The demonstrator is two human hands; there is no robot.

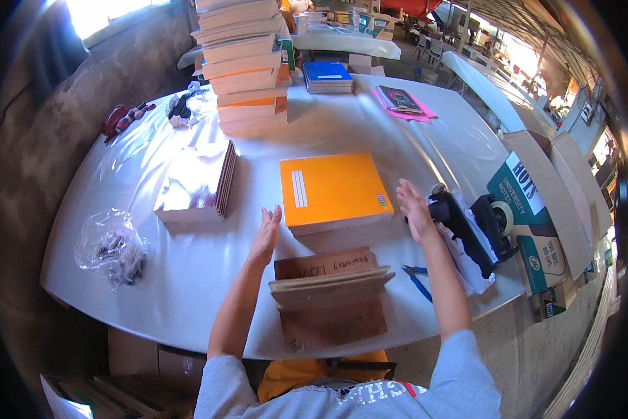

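Left hand point(266, 236) and right hand point(416, 211) are flanking an orange-covered notebook stack point(340, 190), which is lying flat on the white table point(181, 300) between them. Just beyond the stack's near left corner, the left hand is reaching forward, its fingers extended and held fairly close together, pinching nothing. Beside the stack's right edge, the right hand is spreading its fingers a little, also grasping nothing; a narrow gap is showing between each hand and the notebooks.

Both palms are turning roughly inward, and the fingertips are pointing away from the body. From grey sleeves, the left forearm is slanting forward and slightly right, while the right forearm is slanting forward and left.

Folded brown cardboard point(331, 297) is sitting between the forearms, nearer the body. Blue-handled pliers point(419, 282) are lying just beside the right forearm, and a silvery-topped notebook pile point(195, 178) is resting left of the left hand.
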